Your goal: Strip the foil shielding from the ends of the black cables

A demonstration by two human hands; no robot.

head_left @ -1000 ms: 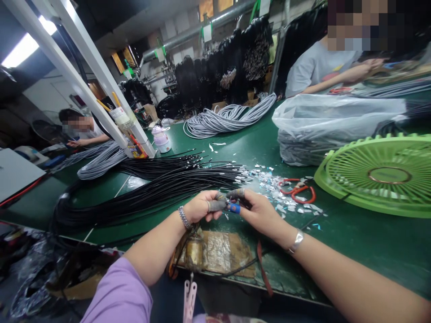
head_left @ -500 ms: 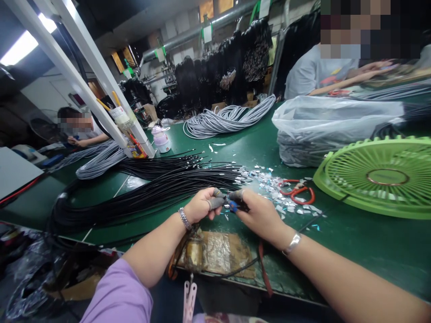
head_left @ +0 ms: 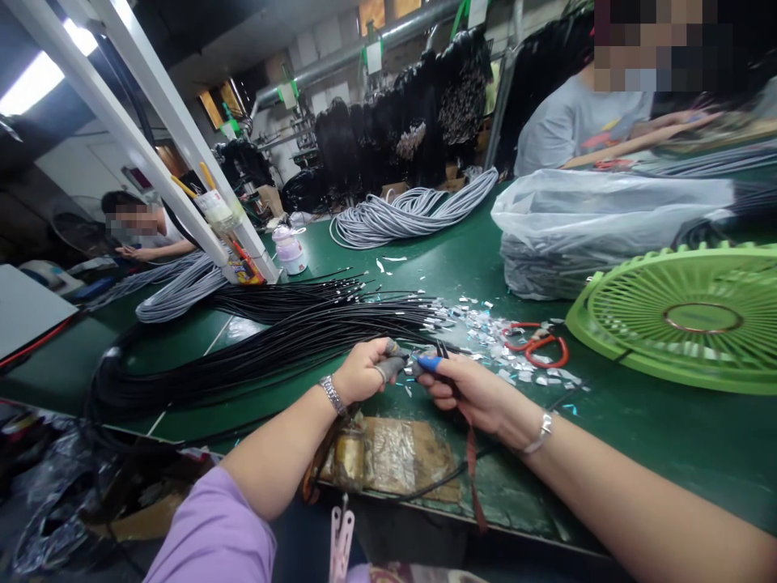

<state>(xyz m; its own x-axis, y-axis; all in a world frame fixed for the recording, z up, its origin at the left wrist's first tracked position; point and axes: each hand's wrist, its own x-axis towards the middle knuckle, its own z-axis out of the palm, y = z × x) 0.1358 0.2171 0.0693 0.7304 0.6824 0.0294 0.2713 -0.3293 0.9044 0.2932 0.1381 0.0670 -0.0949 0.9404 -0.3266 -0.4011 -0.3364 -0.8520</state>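
Head view: the right hand has turned, and a slim dark tool now shows clamped in its grip — likely a tool step. Left hand's fingertips are together, on what I cannot tell — near black cables on the counter.

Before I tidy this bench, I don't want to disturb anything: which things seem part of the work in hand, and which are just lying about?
Seemingly in use:
- dark slim item, in the right hand
- black cables, beyond the left hand

Probably just lying about:
- green fan
- lilac bottle
- red-handled scissors, unheld
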